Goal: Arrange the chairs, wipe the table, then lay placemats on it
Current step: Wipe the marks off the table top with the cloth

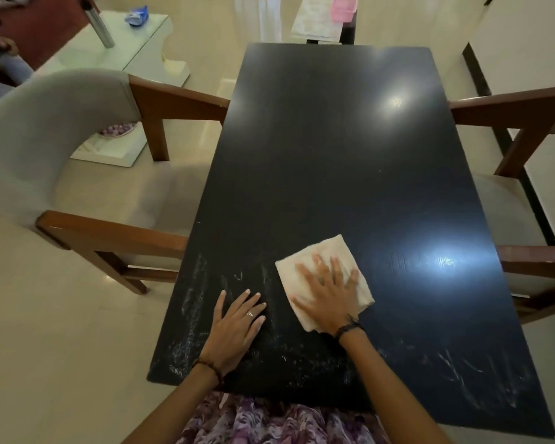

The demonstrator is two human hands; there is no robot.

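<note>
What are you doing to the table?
A person is wiping the black table. The right hand presses flat on a folded cream cloth, while the left hand rests flat on the tabletop beside it. Whitish streaks show on the near end. A chair stands at the left side. No placemats are laid yet.

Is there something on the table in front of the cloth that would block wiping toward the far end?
Nothing visible does. The right hand presses flat on the cloth, and the dark table beyond it is bare up to its far edge. The left hand rests beside the cloth, not ahead.
</note>
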